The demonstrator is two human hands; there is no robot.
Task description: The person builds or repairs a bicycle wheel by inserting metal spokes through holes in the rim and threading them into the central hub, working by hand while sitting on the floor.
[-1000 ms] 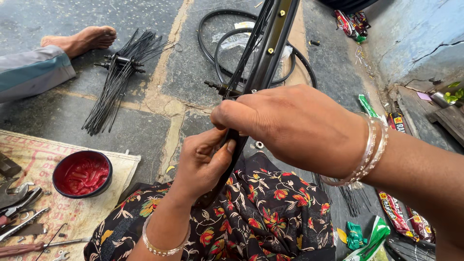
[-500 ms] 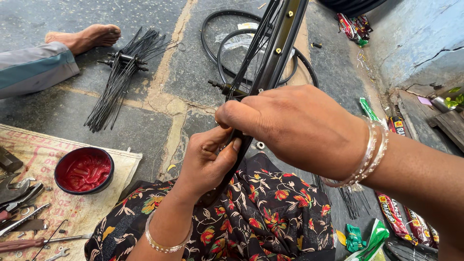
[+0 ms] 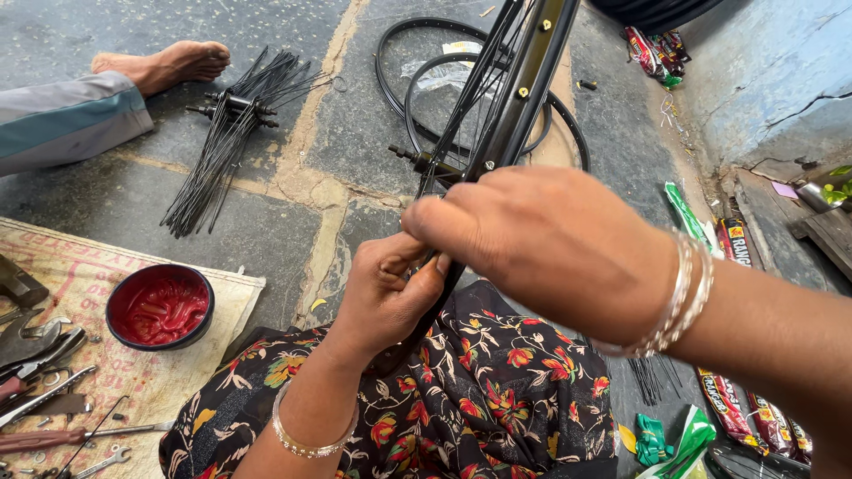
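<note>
Round red bowl of grease sitting on sack mat, left. Left hand pinching, probably thin spoke, at black metal wheel rim. Right hand closing over rim edge above lap. Rim stiff, light; spokes springy, best gripped near nipple.

Left hand curled, fingertips pinching. Right hand palm-down just above it, fingers bent, fingertips meeting left's.
</note>
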